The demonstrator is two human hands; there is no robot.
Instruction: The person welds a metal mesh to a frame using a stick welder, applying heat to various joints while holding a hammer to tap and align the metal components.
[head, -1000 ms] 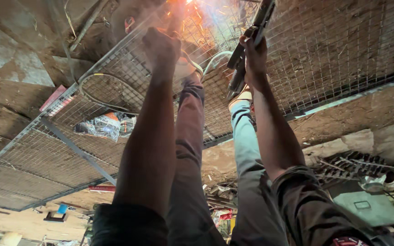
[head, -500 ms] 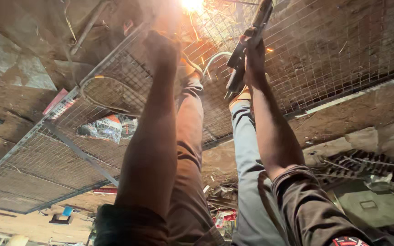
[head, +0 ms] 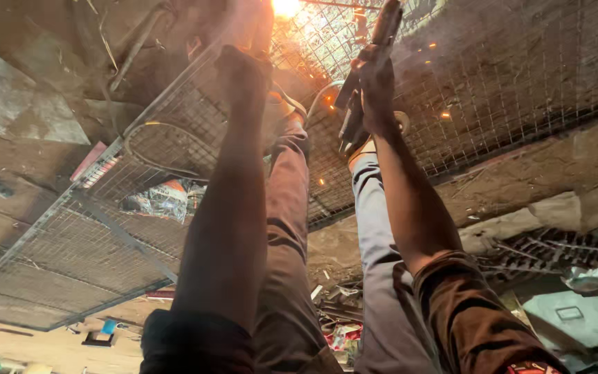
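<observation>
My right hand [head: 375,86] grips a dark welding electrode holder [head: 386,24] that points toward a bright white-orange arc [head: 285,7] at the top edge. Sparks scatter over a grey wire mesh panel [head: 493,76] lying on the ground. My left hand [head: 240,69] is a closed fist resting on the mesh beside the glow; whether anything is inside it is hidden. Both forearms reach out from dark rolled sleeves. My legs, in brown trousers [head: 288,228] and grey trousers [head: 375,256], run between the arms, feet standing on the mesh.
The mesh panel's metal frame [head: 98,225] runs diagonally at the left, with a wire loop [head: 157,142] and crumpled wrapper [head: 164,201] on it. Scrap metal and a green box [head: 569,315] lie at the lower right. Concrete slabs and dirt surround the panel.
The arc has grown brighter and sits higher in the view, with more sparks and some smoke near the holder. Both hands stay in nearly the same place on the mesh.
</observation>
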